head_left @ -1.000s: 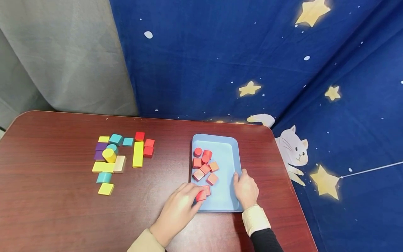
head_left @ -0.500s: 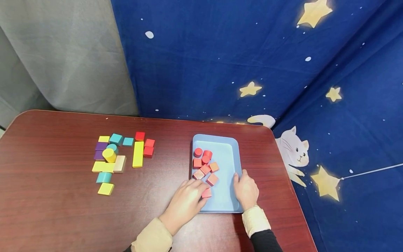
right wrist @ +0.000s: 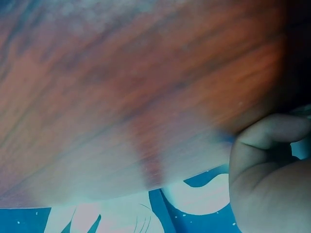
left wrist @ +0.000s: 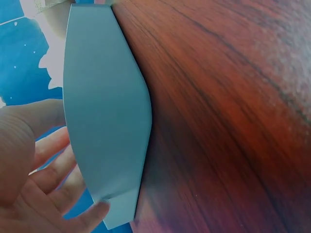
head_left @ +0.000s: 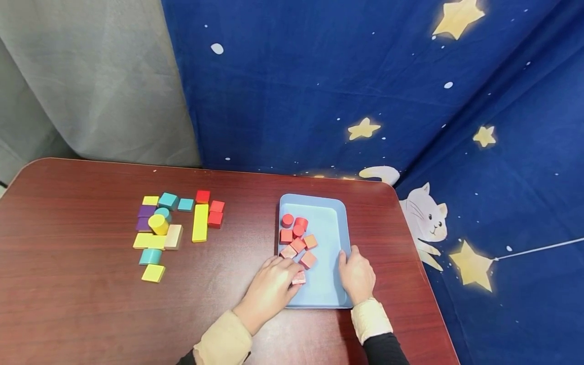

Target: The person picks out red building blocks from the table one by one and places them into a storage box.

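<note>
A light blue tray [head_left: 329, 223] stands on the table with several red blocks gathered along its left side, among them a cube [head_left: 308, 260] and a cylinder [head_left: 287, 220]. Over the tray's front left corner, my left hand [head_left: 269, 286] has its thumb and forefinger around a red block [head_left: 298, 278]. The left wrist view shows the tray's outer wall [left wrist: 107, 97] and a little finger at the rim; the block is hidden there. My right hand [head_left: 358, 276] grips the tray's right rim, thumb on the inner side. Its curled fingers [right wrist: 267, 136] show in the right wrist view.
At the left of the table lie several loose blocks: a long yellow block [head_left: 199, 223], a yellow cylinder [head_left: 158, 224], a wooden block [head_left: 173, 237], a purple block [head_left: 147, 211], a teal block [head_left: 168, 201] and a red block [head_left: 215, 219]. A curtain [head_left: 292, 91] hangs behind the table [head_left: 91, 284].
My left hand has moved slightly right and forward, bringing the red block it pinched above the tray's front left corner down among the others. My right hand has stayed on the rim.
</note>
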Tool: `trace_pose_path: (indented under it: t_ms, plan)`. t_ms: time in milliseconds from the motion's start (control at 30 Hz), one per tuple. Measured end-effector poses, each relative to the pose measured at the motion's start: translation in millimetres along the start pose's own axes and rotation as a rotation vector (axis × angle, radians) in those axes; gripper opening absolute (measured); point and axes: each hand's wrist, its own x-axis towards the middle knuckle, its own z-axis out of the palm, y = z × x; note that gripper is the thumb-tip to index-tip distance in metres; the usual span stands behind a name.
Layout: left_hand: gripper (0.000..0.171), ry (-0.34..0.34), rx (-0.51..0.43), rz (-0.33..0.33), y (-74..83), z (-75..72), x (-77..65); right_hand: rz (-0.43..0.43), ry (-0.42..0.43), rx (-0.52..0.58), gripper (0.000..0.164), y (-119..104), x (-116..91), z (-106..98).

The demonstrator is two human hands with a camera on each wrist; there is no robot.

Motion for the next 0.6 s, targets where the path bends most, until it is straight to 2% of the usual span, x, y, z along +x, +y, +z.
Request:
trace_pose_path:
  t_ms: [300,600]
  plan:
    - [0.026,0.028,0.007,0.018,-1.1,2.4,2.0,-0.008,0.013,-0.008,0.048,2.1,1.3,2.0]
    - [0.03,-0.068,0.08,0.006,-0.4,4.5,0.3,-0.01,0.019,-0.007,0.047,1.4,1.1,2.7]
